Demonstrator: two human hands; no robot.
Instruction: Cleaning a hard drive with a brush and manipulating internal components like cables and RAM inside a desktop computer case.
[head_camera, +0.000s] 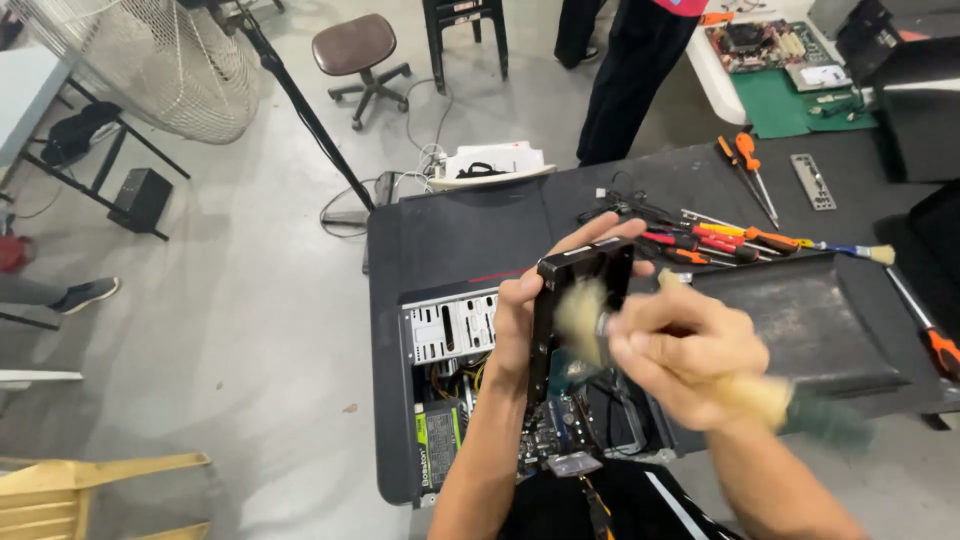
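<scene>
Head view: left hand (520, 310) clamps a black card (580, 290); right hand (690, 355) grips a blurred brush (585, 320) against it. Below, at the table's (470, 225) near edge, the open case (450, 400) holds a board (550, 435), cables and power supply (437, 445).

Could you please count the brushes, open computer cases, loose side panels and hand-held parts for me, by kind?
Brushes: 2 (held brush in the right hand, lying brush on the table)
Open computer cases: 1 (computer case)
Loose side panels: 1 (side panel)
Held parts: 1 (black part in the left hand)
Total: 5
</scene>
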